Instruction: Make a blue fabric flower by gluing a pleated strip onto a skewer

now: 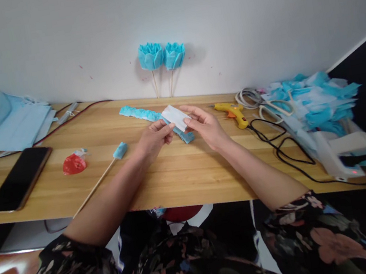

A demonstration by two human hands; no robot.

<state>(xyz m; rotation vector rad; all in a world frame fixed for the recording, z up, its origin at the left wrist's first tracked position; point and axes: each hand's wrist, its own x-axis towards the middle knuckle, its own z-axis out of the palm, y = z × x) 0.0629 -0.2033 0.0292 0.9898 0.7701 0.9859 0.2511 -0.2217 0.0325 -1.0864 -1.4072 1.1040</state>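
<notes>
Between my two hands is a small white rectangle of thin fabric [175,115], held a little above the table. My left hand [155,137] pinches its lower left edge with thumb and finger. On the right side, my right hand [204,124] grips it between thumb and fingers. Behind and below it runs a strip of blue gathered pieces [140,113], partly hidden by my hands. Left of my left forearm lies a thin wooden stick with a folded blue piece [120,150] at its tip.
Two blue fabric flowers [151,57] on sticks lean against the wall. A yellow glue gun [233,112], scissors [276,109], a heap of blue and white scraps [317,98] and a power strip [340,162] are right. Left are face masks [21,124], a phone [20,179] and a red wrapper [74,163].
</notes>
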